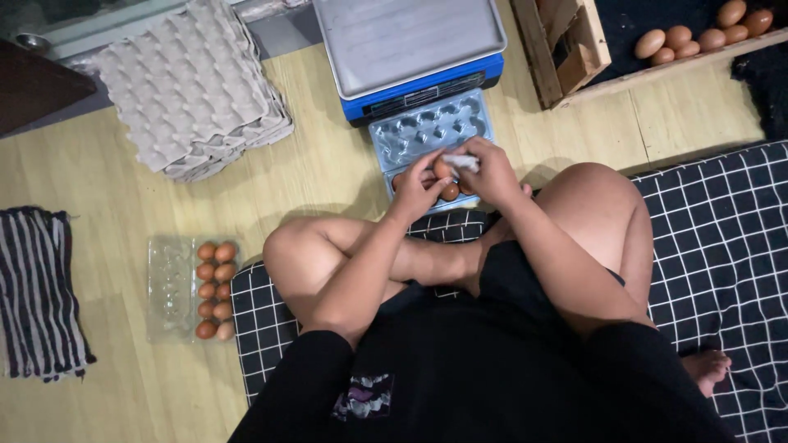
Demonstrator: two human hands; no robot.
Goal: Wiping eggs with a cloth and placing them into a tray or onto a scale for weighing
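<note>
Brown egg (443, 168), smooth and oval, pinched by left hand (420, 189) over clear plastic egg carton (427, 131) on pale wooden floor (328, 164). Right hand (492, 171) fingers clamped on small white cloth (462, 162), pressed to egg's shell. More brown eggs (451, 193) in carton's near cups. Blue scale (410, 49) with grey steel pan just beyond. Stacked grey pulp trays (193, 86), dimpled, far left.

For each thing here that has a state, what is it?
Left hand: holding a brown egg.
Right hand: wiping it with a white cloth.
Front clear carton: open, mostly empty.
Side carton: open, half filled.
Scale: pan empty.
</note>
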